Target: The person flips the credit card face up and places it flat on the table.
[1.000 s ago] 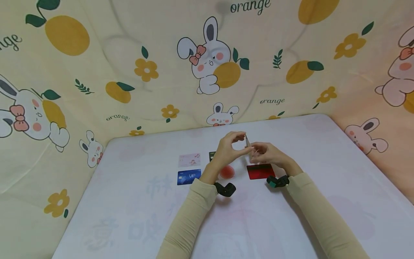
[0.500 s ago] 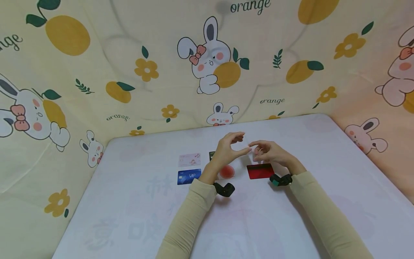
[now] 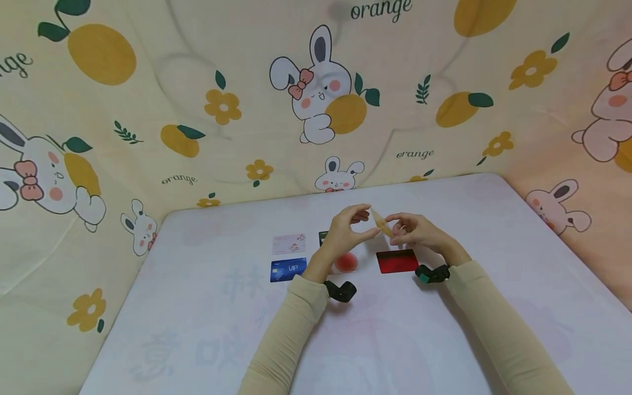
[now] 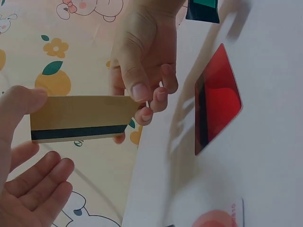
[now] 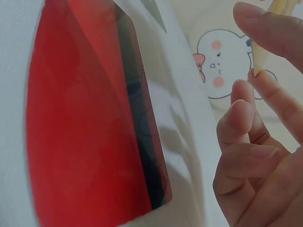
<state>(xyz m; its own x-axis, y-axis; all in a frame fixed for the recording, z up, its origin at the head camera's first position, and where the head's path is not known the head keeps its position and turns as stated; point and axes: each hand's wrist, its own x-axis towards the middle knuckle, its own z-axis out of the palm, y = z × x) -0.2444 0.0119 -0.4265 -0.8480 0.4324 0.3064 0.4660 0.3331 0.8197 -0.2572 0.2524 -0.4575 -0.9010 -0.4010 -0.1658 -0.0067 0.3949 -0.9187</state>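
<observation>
A gold card (image 3: 381, 222) with a dark stripe is held tilted in the air between both hands, over the back part of the table. My left hand (image 3: 348, 227) pinches one end of it; in the left wrist view the thumb lies on that end. At the opposite end, my right hand (image 3: 419, 233) grips a corner between thumb and index finger, its other fingers loosely bent. Only a narrow yellow edge of the card shows in the right wrist view. Just below the right hand, a red card (image 3: 397, 262) with a black stripe lies on the table.
Left of the hands lie a pale pink card (image 3: 289, 243) and a blue VIP card (image 3: 288, 269). A dark green card (image 3: 323, 237) is mostly hidden behind the left hand, near a card with a red circle (image 3: 346, 262). A patterned cloth (image 3: 237, 164) hangs behind the table.
The card, seen almost edge-on before, has turned and now shows its gold face to the head camera. My right wrist has shifted slightly to the right; the left hand has barely moved.
</observation>
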